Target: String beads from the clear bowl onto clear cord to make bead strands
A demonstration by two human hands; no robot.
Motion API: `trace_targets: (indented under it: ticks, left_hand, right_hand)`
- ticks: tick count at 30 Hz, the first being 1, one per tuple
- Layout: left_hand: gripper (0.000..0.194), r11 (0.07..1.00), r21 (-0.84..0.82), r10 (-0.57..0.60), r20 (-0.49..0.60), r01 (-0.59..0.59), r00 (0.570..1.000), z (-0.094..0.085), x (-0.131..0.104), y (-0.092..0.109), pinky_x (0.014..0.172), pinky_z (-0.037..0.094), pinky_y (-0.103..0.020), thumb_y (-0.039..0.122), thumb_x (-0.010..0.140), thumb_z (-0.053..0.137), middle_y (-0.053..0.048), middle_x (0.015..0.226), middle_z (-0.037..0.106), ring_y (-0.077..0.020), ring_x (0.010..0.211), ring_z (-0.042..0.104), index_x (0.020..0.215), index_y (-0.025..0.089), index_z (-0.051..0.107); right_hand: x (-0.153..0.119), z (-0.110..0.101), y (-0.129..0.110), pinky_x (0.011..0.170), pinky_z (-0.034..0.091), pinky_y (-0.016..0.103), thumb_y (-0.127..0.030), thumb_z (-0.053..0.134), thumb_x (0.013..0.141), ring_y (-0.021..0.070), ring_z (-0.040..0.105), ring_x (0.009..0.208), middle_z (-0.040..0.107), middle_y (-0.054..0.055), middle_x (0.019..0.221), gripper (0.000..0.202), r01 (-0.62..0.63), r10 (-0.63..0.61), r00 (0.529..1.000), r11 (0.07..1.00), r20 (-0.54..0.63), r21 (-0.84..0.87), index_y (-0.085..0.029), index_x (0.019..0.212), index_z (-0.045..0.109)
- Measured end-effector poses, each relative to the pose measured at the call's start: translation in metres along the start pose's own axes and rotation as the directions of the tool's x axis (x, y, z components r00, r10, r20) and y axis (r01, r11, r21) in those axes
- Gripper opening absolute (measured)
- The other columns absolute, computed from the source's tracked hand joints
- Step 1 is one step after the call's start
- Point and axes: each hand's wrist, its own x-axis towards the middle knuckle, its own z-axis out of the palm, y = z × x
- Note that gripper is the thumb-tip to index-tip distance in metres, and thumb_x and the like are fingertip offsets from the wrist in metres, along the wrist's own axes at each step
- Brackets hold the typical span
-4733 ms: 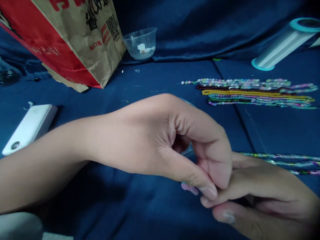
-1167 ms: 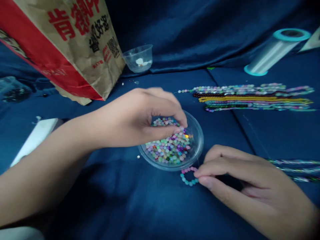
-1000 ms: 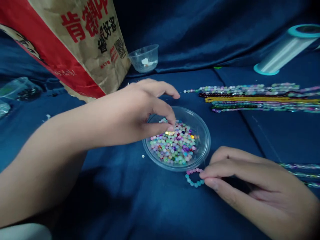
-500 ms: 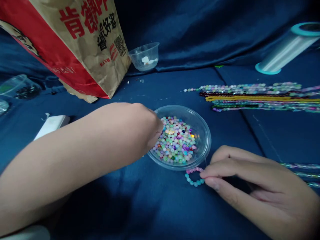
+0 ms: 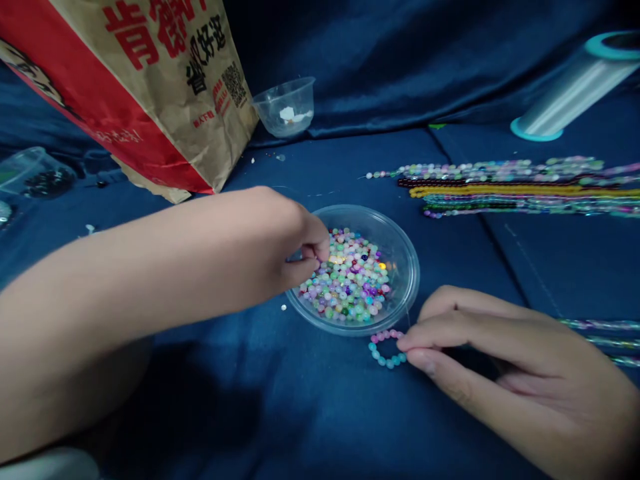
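A clear round bowl (image 5: 407,293) holds many small beads (image 5: 350,273) in pink, green, purple, white and other colours. Over its left rim reaches my left hand (image 5: 295,233), thumb and fingertips pinched together at the beads. Whatever sits in that pinch is too small to make out. My right hand (image 5: 475,340), to the lower right of the bowl, pinches a small ring of beads (image 5: 387,363), pink along the top and turquoise below. A thin clear thread rises from my right fingertips beside the bowl.
Several bead strands (image 5: 500,190) lie at the back right, with more strands (image 5: 600,341) beyond my right hand. A spool (image 5: 565,93) stands behind them. At the back are a paper bag (image 5: 200,133) and a clear cup (image 5: 287,110); a container of dark beads (image 5: 43,177) sits far left.
My left hand has drawn back slightly and turned, so its pinched thumb and fingertips now show at the bowl's left side. My right hand keeps its hold on the bead ring. The view has shifted slightly.
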Motion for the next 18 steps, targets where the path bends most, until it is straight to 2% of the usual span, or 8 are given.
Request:
trace_targets:
  ticks: [3, 5, 7, 10, 13, 15, 18]
  left_hand:
    - [0.016, 0.991, -0.121, 0.07, 0.09, -0.059, 0.993, -0.009, 0.004, 0.0, 0.062, 0.04, -0.024, 0.029, 0.104, 0.064, 0.0, 0.091, 0.076, -0.0147, 0.071, 0.062, 0.098, 0.023, 0.076]
    - [0.017, 0.976, -0.201, 0.111, 0.15, -0.08, 0.982, -0.013, 0.004, 0.001, 0.063, 0.042, -0.024, 0.029, 0.109, 0.06, 0.001, 0.092, 0.075, -0.0147, 0.073, 0.063, 0.101, 0.024, 0.074]
    - [0.02, 0.971, -0.224, 0.12, 0.165, -0.081, 0.979, -0.014, 0.003, 0.003, 0.062, 0.041, -0.024, 0.031, 0.113, 0.055, 0.002, 0.09, 0.074, -0.0143, 0.072, 0.061, 0.105, 0.023, 0.072]
    - [0.025, 0.97, -0.223, 0.123, 0.113, -0.095, 0.986, -0.011, 0.002, 0.006, 0.059, 0.036, -0.023, 0.037, 0.117, 0.052, 0.002, 0.087, 0.071, -0.012, 0.068, 0.056, 0.11, 0.021, 0.07]
    - [0.026, 0.939, -0.311, 0.165, 0.031, -0.147, 0.986, -0.004, 0.006, 0.011, 0.056, 0.037, -0.024, 0.045, 0.116, 0.057, 0.003, 0.081, 0.067, -0.0106, 0.062, 0.052, 0.111, 0.022, 0.069]
    - [0.023, 0.903, -0.402, 0.163, -0.005, -0.151, 0.987, 0.003, 0.011, 0.015, 0.056, 0.04, -0.026, 0.045, 0.114, 0.061, 0.002, 0.079, 0.066, -0.0116, 0.061, 0.053, 0.109, 0.023, 0.069]
    - [0.02, 0.865, -0.479, 0.144, -0.049, -0.15, 0.988, 0.014, 0.02, 0.02, 0.063, 0.048, -0.029, 0.042, 0.111, 0.064, -0.001, 0.09, 0.072, -0.0142, 0.071, 0.063, 0.109, 0.022, 0.069]
  right_hand:
    - [0.002, -0.001, -0.002, 0.062, 0.06, 0.021, -0.024, 0.071, 0.106, 0.0118, 0.077, 0.074, 0.078, -0.003, 0.088, 0.017, 0.002, -0.002, 1.0, 1.0, -0.003, -0.01, -0.035, 0.101, 0.083]
    - [0.002, -0.002, -0.003, 0.063, 0.06, 0.02, -0.023, 0.07, 0.106, 0.0111, 0.077, 0.074, 0.078, -0.003, 0.088, 0.018, 0.003, -0.003, 1.0, 1.0, -0.006, -0.023, -0.035, 0.101, 0.083]
    - [0.003, -0.003, -0.005, 0.063, 0.06, 0.019, -0.023, 0.072, 0.106, 0.0106, 0.076, 0.074, 0.078, -0.003, 0.088, 0.017, -0.005, 0.004, 1.0, 0.999, -0.009, -0.033, -0.034, 0.1, 0.084]
    - [0.005, -0.006, -0.008, 0.064, 0.06, 0.019, -0.023, 0.075, 0.103, 0.0108, 0.076, 0.074, 0.08, -0.002, 0.088, 0.015, -0.019, 0.018, 0.999, 0.998, -0.028, -0.053, -0.033, 0.097, 0.085]
    - [0.006, -0.008, -0.011, 0.067, 0.061, 0.021, -0.024, 0.077, 0.102, 0.0129, 0.077, 0.077, 0.082, -0.001, 0.089, 0.014, -0.029, 0.026, 0.998, 0.998, -0.05, -0.054, -0.031, 0.094, 0.086]
    - [0.006, -0.01, -0.013, 0.067, 0.062, 0.023, -0.026, 0.078, 0.102, 0.0145, 0.077, 0.077, 0.082, 0.0, 0.088, 0.012, -0.036, 0.033, 0.997, 0.999, -0.062, -0.038, -0.031, 0.094, 0.086]
    - [0.004, -0.012, -0.015, 0.064, 0.061, 0.026, -0.027, 0.078, 0.101, 0.0162, 0.075, 0.073, 0.081, 0.0, 0.085, 0.012, -0.047, 0.046, 0.996, 0.999, -0.08, -0.016, -0.032, 0.094, 0.087]
